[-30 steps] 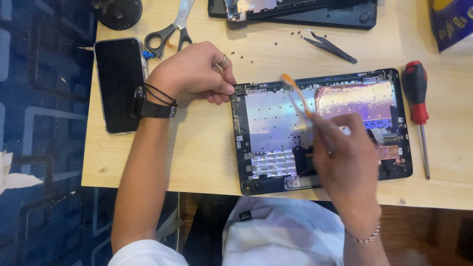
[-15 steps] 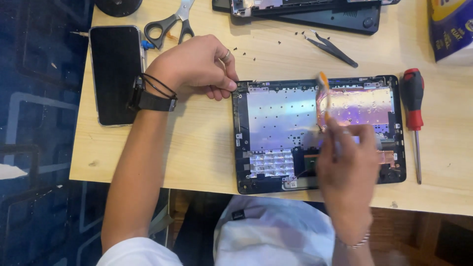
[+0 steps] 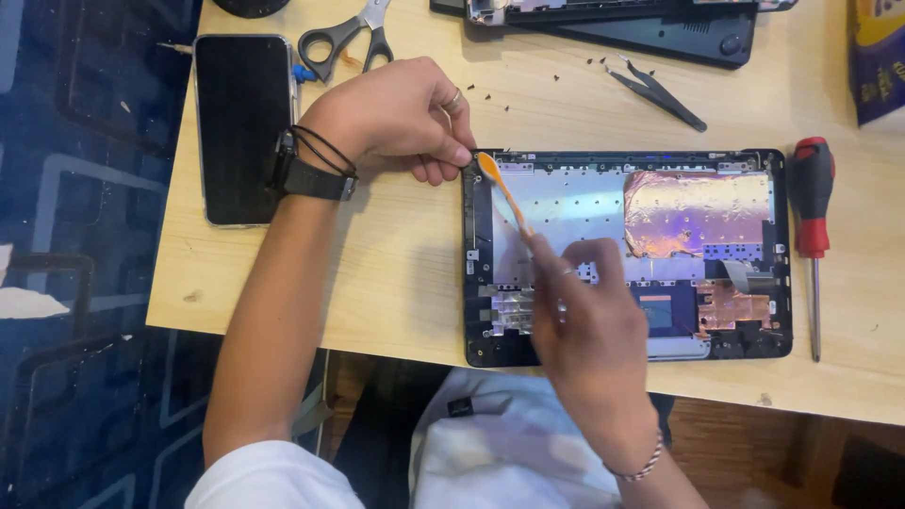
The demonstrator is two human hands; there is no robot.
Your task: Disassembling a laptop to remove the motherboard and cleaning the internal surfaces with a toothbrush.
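Orange pry tool (image 3: 500,188) — laptop shell's (image 3: 622,349) corner edge.

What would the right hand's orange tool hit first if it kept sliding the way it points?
Probably the left hand: the orange pry tool in the right hand already points at its fingertips on the laptop base's corner.

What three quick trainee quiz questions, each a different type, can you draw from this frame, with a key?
1. True or false: the right hand holds an orange pry tool.
2. Multiple choice: what lies just right of the opened laptop base? A) scissors B) a red-handled screwdriver C) a phone
3. Fill in: the left hand rests at the base's top-left ____.

Key
1. True; its tip sits at the upper-left edge of the base.
2. B, the screwdriver. The scissors and phone lie to the left, the tweezers above.
3. corner
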